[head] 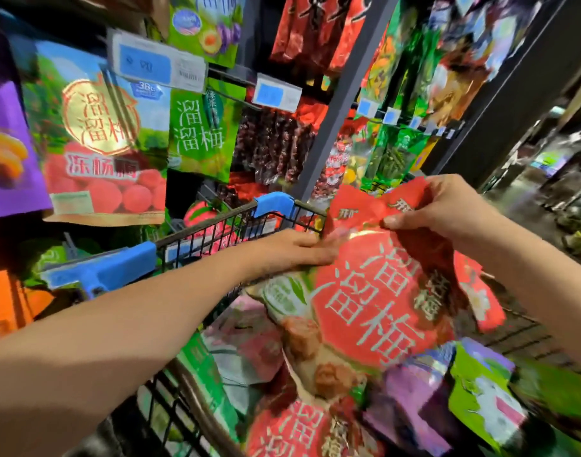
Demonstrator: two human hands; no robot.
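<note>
- Head view: the right grip (447, 209) is clamped on the crumpled top edge of a red bag (374, 291), thumb on the front and fingers curled over behind.
- The bag hangs down and to the left of that grip, tilted, with its big printed face turned up toward the camera.
- The left grip (292, 250) lies at the bag's upper left edge, with its fingertips touching the foil. Blur hides whether they pinch it, so I cannot tell if this grip is closed on it.
- Just behind the left grip runs the cart (216, 232) rim, which has a blue corner (274, 202) beyond the knuckles.
- Below both grips the cart holds more packs: a second red bag (299, 430) under the held one, a purple bag (411, 400) below the right grip, and a green bag (203, 374) under the left forearm.
- Above and left of the left grip hang shelf packs, a green pack (200, 136) and a red-fruit pack (101, 143), with a price tag (154, 64) over them.
- A grey post (335, 127) rises beyond the two grips, between them.
</note>
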